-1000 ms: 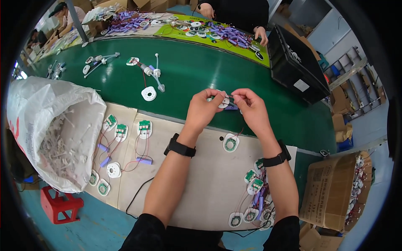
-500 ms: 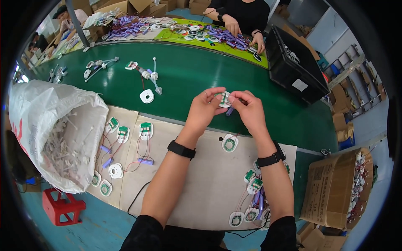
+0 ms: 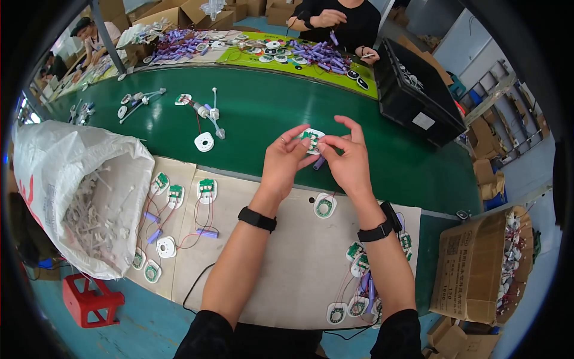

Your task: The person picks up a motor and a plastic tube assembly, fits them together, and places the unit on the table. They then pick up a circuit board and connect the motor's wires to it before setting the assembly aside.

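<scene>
A white rounded plate with a green circuit board (image 3: 311,137) is held up over the green belt. My left hand (image 3: 286,158) is closed around its left edge, thumb on the board. My right hand (image 3: 345,161) pinches at the board's right side, with one finger raised. Just under the board shows a purple cylindrical cell (image 3: 319,162), partly hidden by the fingers. Nearer me, on the cardboard sheet, lies a white plate with a ring-shaped green board (image 3: 324,206). Whether thin wires join it to the held piece is hard to make out.
Wired boards (image 3: 206,189) lie on the cardboard (image 3: 263,281) beside a white sack (image 3: 66,143) of plastic parts. More boards (image 3: 356,305) cluster by my right forearm. Tube assemblies (image 3: 209,113) rest on the green belt (image 3: 263,107). A black bin (image 3: 412,102) and a co-worker (image 3: 350,24) are opposite.
The held plate has tilted so its green board faces me more. One right finger has lifted off. The co-worker opposite has raised a hand with a purple cell.
</scene>
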